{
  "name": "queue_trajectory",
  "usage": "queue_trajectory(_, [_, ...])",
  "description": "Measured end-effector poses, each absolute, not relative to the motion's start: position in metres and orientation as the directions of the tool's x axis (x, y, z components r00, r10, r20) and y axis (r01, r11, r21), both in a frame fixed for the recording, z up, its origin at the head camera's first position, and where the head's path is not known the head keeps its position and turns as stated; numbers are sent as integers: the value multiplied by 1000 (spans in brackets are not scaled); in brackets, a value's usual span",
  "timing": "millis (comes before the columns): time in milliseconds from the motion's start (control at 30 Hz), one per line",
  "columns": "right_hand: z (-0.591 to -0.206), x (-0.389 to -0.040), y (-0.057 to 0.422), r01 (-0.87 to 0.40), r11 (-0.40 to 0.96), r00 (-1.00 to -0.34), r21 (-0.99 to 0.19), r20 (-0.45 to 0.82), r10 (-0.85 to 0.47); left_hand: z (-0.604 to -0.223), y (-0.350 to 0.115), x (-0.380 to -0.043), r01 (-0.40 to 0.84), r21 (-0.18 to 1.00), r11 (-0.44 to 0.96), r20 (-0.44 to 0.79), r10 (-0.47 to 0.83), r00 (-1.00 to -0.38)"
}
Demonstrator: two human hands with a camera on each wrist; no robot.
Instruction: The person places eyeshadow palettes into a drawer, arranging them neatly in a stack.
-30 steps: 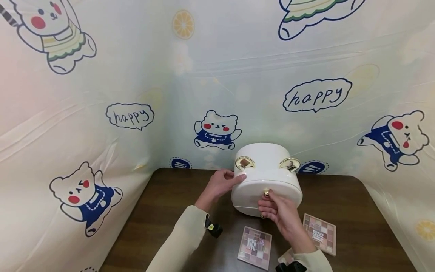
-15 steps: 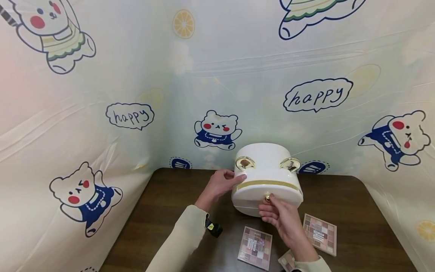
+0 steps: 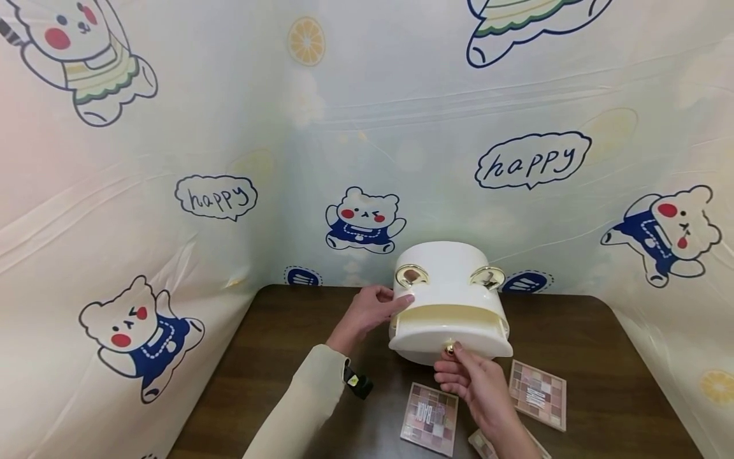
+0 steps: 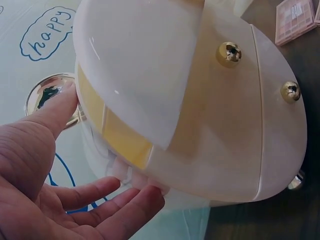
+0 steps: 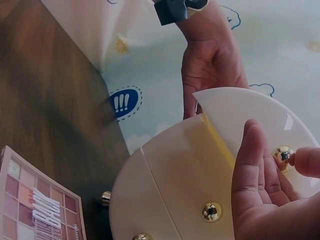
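Note:
A white storage box (image 3: 444, 268) with gold-rimmed ears stands at the back of the table. Its top drawer (image 3: 415, 341) juts forward, baring a cream-yellow interior. Between thumb and fingers, my right hand (image 3: 478, 382) pinches that drawer's gold knob (image 5: 283, 156). My left hand (image 3: 369, 312) rests against the box's left side, thumb near the ear. The left wrist view shows its fingers (image 4: 135, 210) extended along the side. Below the pulled drawer, more gold knobs (image 4: 229, 54) sit on the lower drawer fronts. The drawer's floor is not visible.
On the dark wooden table (image 3: 275, 363), an eyeshadow palette (image 3: 427, 419) lies in front of the box and a second palette (image 3: 539, 395) to its right. A third palette (image 3: 482, 443) is partly hidden under my right forearm. A printed curtain (image 3: 258, 127) hangs close behind.
My right hand has drawn the top drawer from fully closed toward me, exposing its interior. My left hand has stayed on the box's side.

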State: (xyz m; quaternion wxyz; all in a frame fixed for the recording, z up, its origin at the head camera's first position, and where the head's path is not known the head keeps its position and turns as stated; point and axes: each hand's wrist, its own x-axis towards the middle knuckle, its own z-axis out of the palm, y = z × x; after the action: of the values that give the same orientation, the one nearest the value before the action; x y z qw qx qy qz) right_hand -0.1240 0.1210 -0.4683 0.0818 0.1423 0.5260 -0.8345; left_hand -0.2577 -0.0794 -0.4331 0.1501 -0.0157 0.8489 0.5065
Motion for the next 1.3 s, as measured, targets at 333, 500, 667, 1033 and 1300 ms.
queue_trajectory(333, [-470,-104,117,315,-442,-933,-840,-360,19,-433,-80,-258,-170,862,478,-265,137,-954])
queue_trajectory(500, [-471,-94,116,315,-438,-940,-842,-341,-19,-433,-80,-258,-175,855,488,-265,122,-956])
queue_trajectory(667, [-472,-85,117,313,-458,-945,-832,-322,-60,-432,-82,-260,-169,857,487,-269,142,-953])
queue_trajectory(1033, [-478,-78,119,300,-471,-952,-829,-294,-89,-433,-82,-260,-165,868,468,-272,171,-947])
queue_trajectory(1300, [-482,-75,129,331,-445,-943,-832,-275,-186,-434,-81,-258,-158,869,469,-260,161,-952])
